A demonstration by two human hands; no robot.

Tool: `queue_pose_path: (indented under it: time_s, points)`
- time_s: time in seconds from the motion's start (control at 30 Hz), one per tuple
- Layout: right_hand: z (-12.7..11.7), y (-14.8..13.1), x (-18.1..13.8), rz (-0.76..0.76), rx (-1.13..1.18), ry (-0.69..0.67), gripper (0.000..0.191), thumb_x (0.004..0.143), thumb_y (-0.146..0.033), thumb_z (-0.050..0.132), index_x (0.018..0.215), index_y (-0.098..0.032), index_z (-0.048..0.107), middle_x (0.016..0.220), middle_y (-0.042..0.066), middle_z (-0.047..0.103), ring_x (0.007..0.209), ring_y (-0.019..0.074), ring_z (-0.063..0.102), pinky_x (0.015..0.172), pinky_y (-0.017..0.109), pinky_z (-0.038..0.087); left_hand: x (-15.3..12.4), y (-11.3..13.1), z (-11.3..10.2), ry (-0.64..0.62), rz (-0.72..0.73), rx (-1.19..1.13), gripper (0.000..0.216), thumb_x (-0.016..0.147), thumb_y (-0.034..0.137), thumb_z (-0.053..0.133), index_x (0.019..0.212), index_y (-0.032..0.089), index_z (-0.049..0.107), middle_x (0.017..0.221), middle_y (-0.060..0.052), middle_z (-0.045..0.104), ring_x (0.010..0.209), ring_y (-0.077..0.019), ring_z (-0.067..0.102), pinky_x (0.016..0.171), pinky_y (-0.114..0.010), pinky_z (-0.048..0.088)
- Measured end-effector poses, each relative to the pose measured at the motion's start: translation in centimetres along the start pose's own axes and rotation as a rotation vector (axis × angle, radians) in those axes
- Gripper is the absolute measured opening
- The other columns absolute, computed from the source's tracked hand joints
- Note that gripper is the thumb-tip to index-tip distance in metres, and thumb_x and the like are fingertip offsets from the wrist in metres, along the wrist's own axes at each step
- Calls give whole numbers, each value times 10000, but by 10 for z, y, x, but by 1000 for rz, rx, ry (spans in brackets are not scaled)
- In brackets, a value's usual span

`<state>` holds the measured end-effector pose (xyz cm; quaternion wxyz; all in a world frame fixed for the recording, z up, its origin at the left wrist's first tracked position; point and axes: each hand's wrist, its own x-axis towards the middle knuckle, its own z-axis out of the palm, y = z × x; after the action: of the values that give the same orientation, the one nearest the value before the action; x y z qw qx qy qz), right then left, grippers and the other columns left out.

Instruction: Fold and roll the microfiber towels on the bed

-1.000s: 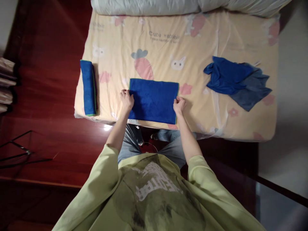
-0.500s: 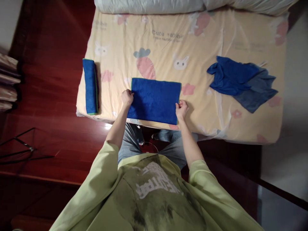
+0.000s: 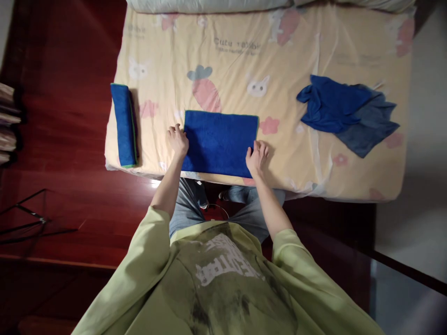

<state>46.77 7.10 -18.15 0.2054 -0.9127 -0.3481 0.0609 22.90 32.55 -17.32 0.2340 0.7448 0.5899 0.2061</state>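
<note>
Loosely spread fingers (image 3: 171, 131) of the left hand (image 3: 179, 142) hover at one short edge of a flat, rectangular blue cloth (image 3: 220, 142), while the right hand (image 3: 257, 157), its thumb parted from half-curled fingers, frames the opposite edge; neither shows a grip, though whether they lightly touch the fabric cannot be told. The cloth lies along the near side of a bed (image 3: 237, 83), its long axis running roughly 9 to 3 o'clock: at 3 o'clock from the left hand, between 9 and 10 from the right, neither hand clearly nearer. Farther out, a slim blue roll (image 3: 123, 124) stretches 12 to 6 o'clock at the cloth's 9 o'clock, and crumpled cloths (image 3: 333, 107) lie between 2 and 3. Half a second earlier, the fingers look pinched at both edges; now they are loosened, the cloth's outline little changed.
</note>
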Motion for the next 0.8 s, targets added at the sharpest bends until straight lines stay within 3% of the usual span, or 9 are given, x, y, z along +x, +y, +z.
queue_pose_path:
  time_s: [0.1,0.2,0.3,0.4,0.63,0.8]
  points:
    - [2,-28,-5,-170,-55,-62,594,1112,-340,404,1675,-160,460,1800,155,288,1679,353,224,1343,650,213,-32,19,12,-122,324,40,575,1006,338,558,1562,192,577,1711,-159,441,1647,-358,306,1358,-581,243]
    - [14,-54,-5,-361,-19,-229,629,1123,-393,395,1714,-178,391,1830,116,212,1715,306,131,1378,625,108,-60,35,28,-347,515,49,640,1035,428,534,1638,212,525,1794,-96,314,1710,-329,141,1398,-583,90]
    - [25,-64,0,-393,24,-330,646,1115,-430,419,1718,-200,389,1832,100,204,1720,301,122,1382,630,62,-68,40,37,-403,477,31,645,1047,456,517,1660,256,513,1810,-70,266,1717,-317,99,1396,-601,52]
    - [28,-55,10,-360,41,-324,655,1111,-447,426,1725,-227,378,1836,82,193,1724,295,103,1380,638,42,-55,37,37,-383,428,0,656,1035,470,545,1663,282,516,1810,-63,268,1718,-320,88,1391,-620,59]
    - [31,-22,63,-292,12,-211,662,1110,-472,425,1715,-206,389,1818,119,257,1714,302,143,1378,634,77,0,23,34,-246,331,27,656,1041,467,549,1654,236,514,1790,-93,321,1711,-336,118,1388,-617,67]
    - [44,4,132,-55,101,-18,625,1070,-478,545,1587,-129,509,1690,246,433,1634,367,327,1336,674,221,57,17,39,-145,163,-21,614,987,421,662,1558,215,566,1690,-167,450,1644,-398,280,1356,-638,218]
